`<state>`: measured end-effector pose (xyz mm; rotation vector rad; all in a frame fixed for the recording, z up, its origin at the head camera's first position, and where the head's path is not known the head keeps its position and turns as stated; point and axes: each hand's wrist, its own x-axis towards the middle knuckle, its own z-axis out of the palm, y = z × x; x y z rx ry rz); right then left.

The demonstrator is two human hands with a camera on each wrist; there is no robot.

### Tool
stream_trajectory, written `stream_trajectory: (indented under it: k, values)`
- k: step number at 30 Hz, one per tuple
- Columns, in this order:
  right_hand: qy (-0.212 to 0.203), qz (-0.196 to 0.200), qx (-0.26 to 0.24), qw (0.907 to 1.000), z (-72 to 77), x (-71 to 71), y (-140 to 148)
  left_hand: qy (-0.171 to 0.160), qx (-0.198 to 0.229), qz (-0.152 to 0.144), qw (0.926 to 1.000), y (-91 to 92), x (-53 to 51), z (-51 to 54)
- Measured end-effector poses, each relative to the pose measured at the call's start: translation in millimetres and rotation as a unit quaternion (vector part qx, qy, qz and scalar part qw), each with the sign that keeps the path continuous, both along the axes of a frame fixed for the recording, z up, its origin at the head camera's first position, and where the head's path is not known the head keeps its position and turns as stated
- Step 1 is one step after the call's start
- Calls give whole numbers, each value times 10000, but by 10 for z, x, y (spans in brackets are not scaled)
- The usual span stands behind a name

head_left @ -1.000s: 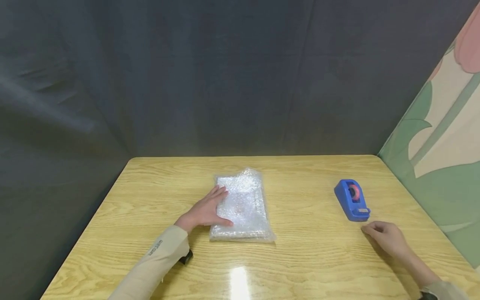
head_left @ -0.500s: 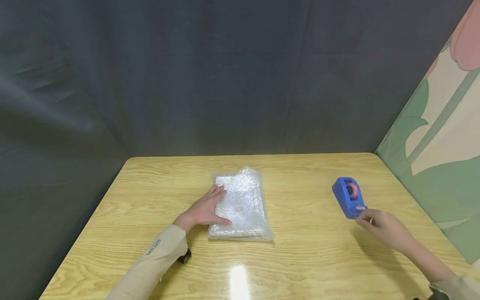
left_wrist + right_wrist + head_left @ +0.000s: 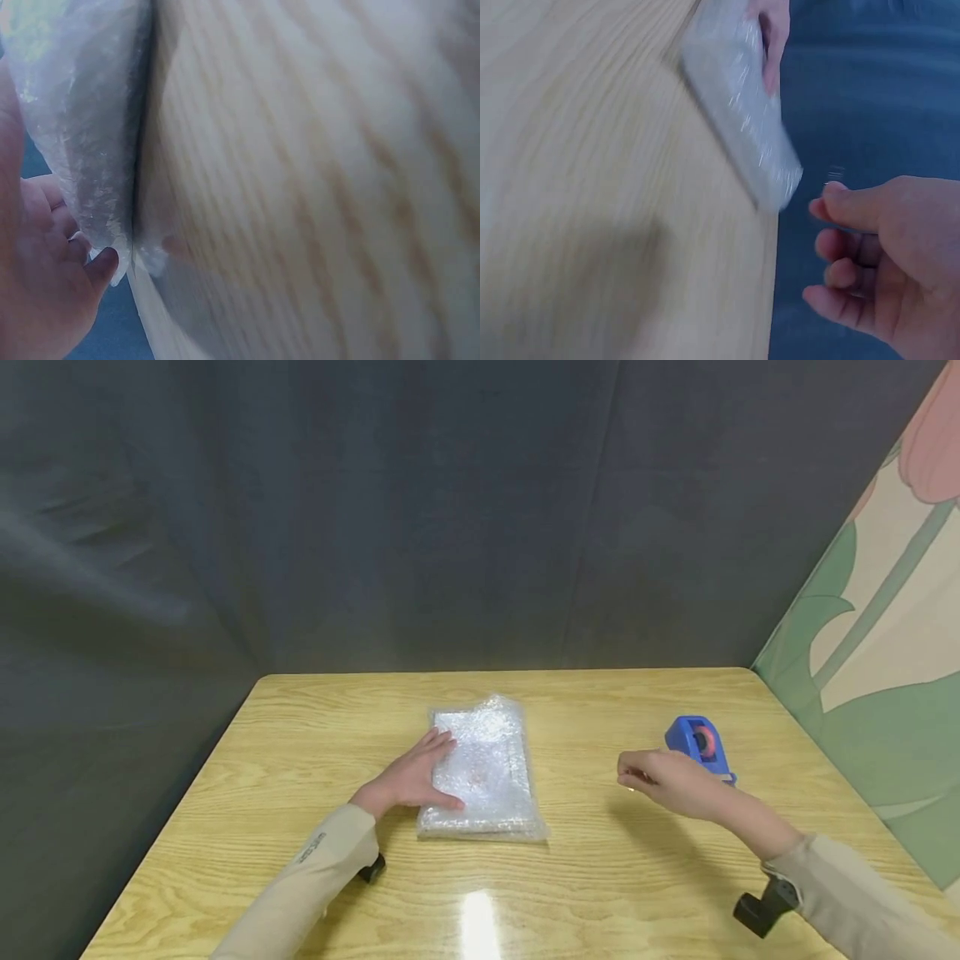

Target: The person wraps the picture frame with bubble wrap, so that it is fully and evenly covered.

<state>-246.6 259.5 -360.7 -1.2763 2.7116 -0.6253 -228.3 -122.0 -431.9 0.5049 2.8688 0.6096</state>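
A flat package in bubble wrap (image 3: 483, 777) lies on the wooden table. My left hand (image 3: 411, 777) rests on its left side with fingers spread; in the left wrist view, fingertips of the left hand (image 3: 56, 255) touch the wrap's edge. Between thumb and forefinger, my right hand (image 3: 667, 781) pinches a small piece of clear tape (image 3: 835, 175), seen as a faint transparent strip in the right wrist view. That hand is raised above the table, between the package and a blue tape dispenser (image 3: 684, 735). The forearm and hand partly cover the dispenser's front.
The dispenser carries a pink-cored roll (image 3: 704, 741). Behind the wooden table (image 3: 337, 710) hangs a dark curtain (image 3: 450, 527), and a painted wall panel (image 3: 892, 693) stands along the right side. A black wrist camera (image 3: 765, 906) sits at the right cuff.
My right hand has risen from the dispenser's front and moved left toward the package, carrying the tape piece. The left hand and package stay in place.
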Motion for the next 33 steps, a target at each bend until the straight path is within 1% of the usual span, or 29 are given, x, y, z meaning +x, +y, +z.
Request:
stream_trajectory:
  k: [3, 5, 7, 11, 15, 19, 24, 29, 33]
  values:
    - [-241, 381, 189, 9988, 38, -46, -255, -56, 51, 22, 10000, 1, -8, 8]
    - [-309, 645, 252, 9971, 48, -85, -428, -89, 67, 57, 9999, 3, -15, 12]
    - [-279, 926, 265, 9950, 48, -127, -593, -84, 70, 69, 9999, 5, -18, 15]
    - [-212, 1355, 302, 9901, 61, -202, -917, -63, 46, 55, 10000, 13, -21, 16]
    - [-132, 1659, 377, 9853, 46, -269, -1206, -49, 59, 61, 10000, 19, -28, 5]
    - [-125, 1851, 546, 9811, -16, -321, -1430, -57, 103, 78, 9999, 22, -26, 3]
    - [-222, 2115, 711, 9745, -111, -386, -1604, -69, 175, 89, 9998, 17, -9, 17]
    - [-388, 2211, 722, 9718, -197, -454, -1689, -44, 187, 56, 9998, 24, -5, 19]
    - [-542, 2144, 803, 9719, -250, -496, -1733, -69, 149, 78, 9998, 22, -7, 15]
